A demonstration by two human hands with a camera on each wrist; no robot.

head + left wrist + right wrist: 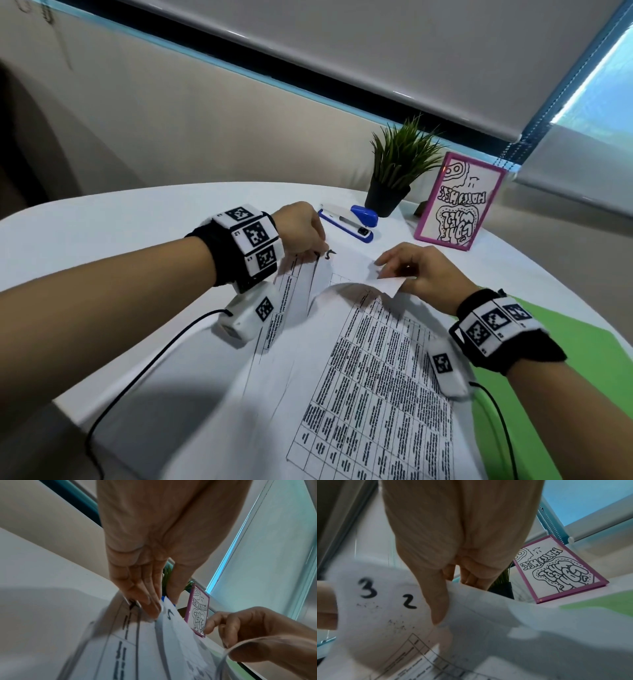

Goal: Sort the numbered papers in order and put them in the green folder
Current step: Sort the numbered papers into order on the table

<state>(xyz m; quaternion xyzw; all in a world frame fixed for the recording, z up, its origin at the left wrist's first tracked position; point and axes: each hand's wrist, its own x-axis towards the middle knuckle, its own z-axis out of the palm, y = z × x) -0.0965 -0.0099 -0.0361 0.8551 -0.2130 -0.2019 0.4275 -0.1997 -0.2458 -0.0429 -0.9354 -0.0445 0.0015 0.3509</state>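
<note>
Printed white numbered papers (342, 359) lay on the white round table (102, 233), overlapping the green folder (582, 342) at three o'clock. Left hand (301, 228) pinched the far corners; right hand (421, 274) pinched a lifted corner.

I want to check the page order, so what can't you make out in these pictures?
- Papers: printed table text blurred, all views.
- Page numbers: head view shows one mark, half hidden by left hand; right wrist view shows 3 and 2.
- Folder: cut off by edge, under papers and right hand.
</note>
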